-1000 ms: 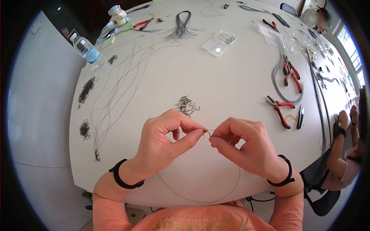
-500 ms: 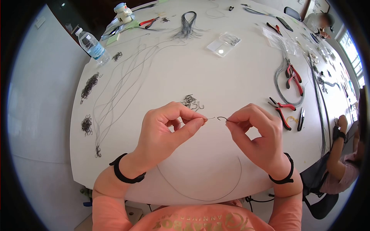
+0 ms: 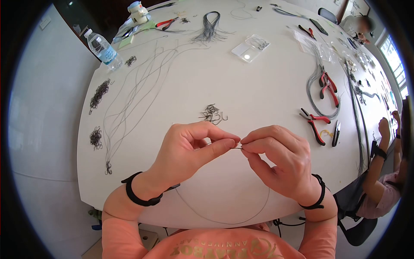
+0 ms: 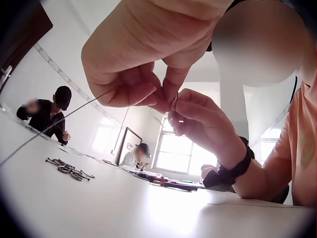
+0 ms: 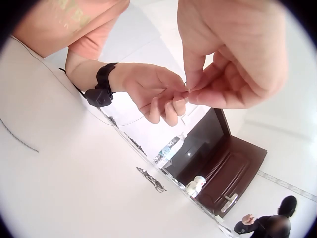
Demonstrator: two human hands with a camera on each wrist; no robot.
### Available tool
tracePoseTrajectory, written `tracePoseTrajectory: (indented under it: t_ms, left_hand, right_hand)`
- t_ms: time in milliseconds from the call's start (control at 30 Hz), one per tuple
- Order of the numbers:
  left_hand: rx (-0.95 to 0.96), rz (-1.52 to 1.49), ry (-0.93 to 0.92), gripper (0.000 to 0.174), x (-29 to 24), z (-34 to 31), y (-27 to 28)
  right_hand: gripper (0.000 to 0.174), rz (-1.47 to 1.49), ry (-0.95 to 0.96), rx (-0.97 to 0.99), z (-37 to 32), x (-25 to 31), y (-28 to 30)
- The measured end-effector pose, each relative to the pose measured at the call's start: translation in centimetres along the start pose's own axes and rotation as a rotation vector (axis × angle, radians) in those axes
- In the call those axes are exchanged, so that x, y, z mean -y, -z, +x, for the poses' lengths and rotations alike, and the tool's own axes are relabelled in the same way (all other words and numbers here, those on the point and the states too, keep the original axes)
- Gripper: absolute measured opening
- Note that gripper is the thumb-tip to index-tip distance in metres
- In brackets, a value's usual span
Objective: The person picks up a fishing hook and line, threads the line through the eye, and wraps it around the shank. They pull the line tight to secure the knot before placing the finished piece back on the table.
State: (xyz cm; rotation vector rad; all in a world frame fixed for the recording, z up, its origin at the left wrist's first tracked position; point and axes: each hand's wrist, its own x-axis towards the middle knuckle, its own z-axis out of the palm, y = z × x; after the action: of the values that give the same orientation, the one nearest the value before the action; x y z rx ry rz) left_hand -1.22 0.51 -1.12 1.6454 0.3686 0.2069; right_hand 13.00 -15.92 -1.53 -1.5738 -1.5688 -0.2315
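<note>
My left hand (image 3: 187,146) pinches a thin grey line between thumb and forefinger. One length of the line (image 4: 54,124) runs away from these fingers in the left wrist view. Fingertip to fingertip with it, my right hand (image 3: 282,157) pinches a small dark fish hook (image 3: 237,148), mostly covered by the fingers. Below both hands the line hangs in a wide loop, its bottom near the table's front edge. Just beyond the hands lies a small pile of dark hooks (image 3: 212,114) on the white table (image 3: 194,86).
Hook heaps (image 3: 95,138) and long loose lines (image 3: 138,95) lie at left, near a water bottle (image 3: 103,52). At right are red-handled pliers (image 3: 317,125), cutters (image 3: 336,133) and coiled line. A clear plastic box (image 3: 251,48) sits farther back. Another person's arm (image 3: 377,164) is at the right edge.
Half a second ago the hands were apart, the hook showing in the right fingers and a line end in the left. Now the fingertips have come together and mostly cover the hook.
</note>
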Motion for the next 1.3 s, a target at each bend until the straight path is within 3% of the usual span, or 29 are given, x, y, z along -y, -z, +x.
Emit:
tracePoseTrajectory:
  t_ms: [33, 267, 433, 567, 733, 967, 1167, 1300]
  left_hand:
    - [0.020, -0.083, 0.086, 0.012, -0.1, 0.0, 0.0]
    - [0.010, -0.219, 0.076, 0.012, 0.3, 0.1, -0.2]
    - [-0.076, 0.166, -0.135, 0.011, 0.6, 0.0, -0.4]
    - [-0.038, 0.153, -0.134, 0.011, 0.8, -0.1, -0.5]
    - [0.069, -0.005, 0.018, 0.012, 0.6, 0.0, -0.4]
    - [0.119, 0.006, 0.154, 0.018, -0.2, 0.0, -0.3]
    - [0.092, 0.011, 0.013, 0.013, 0.7, 0.0, -0.6]
    - [0.055, 0.165, -0.076, 0.006, 0.8, -0.2, -0.7]
  right_hand:
    - [0.020, 0.012, -0.010, -0.009, 0.0, 0.0, 0.0]
    - [0.019, 0.037, -0.130, 0.060, -0.1, 0.5, 0.5]
    - [0.018, 0.021, -0.158, 0.064, -0.1, 0.9, 0.8]
    - [0.016, 0.022, -0.150, 0.094, -0.5, 0.4, 0.5]
    - [0.016, 0.021, -0.184, 0.119, -0.5, 0.5, 0.5]
    - [0.017, -0.087, -0.135, 0.127, -0.8, 0.6, 0.3]
    - [0.021, -0.150, -0.163, 0.161, -0.8, 0.8, 0.3]
    - [0.019, -0.123, -0.152, 0.149, -1.0, 0.7, 0.0]
